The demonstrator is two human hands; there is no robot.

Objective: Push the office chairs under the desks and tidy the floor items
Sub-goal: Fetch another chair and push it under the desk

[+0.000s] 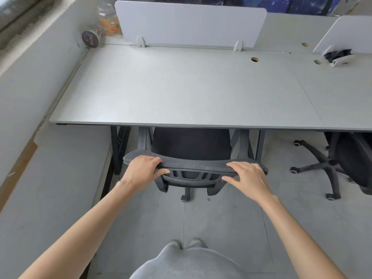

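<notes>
Both grips are on the office chair's (pixel 193 168) mesh backrest: left hand (pixel 141 168) curled over its left end, right hand (pixel 248 176) over its right end. Beyond them, the seat sits tucked beneath the worktop (pixel 181 87). Right of the right grip, a second chair (pixel 342 164).

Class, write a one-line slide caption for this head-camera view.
Both hands, left hand and right hand, grip the mesh chair back, its seat partly under the grey desk.

both arms out fwd, left hand (pixel 142 168) & right hand (pixel 248 177) palms down, fingers curled gripping.
</notes>
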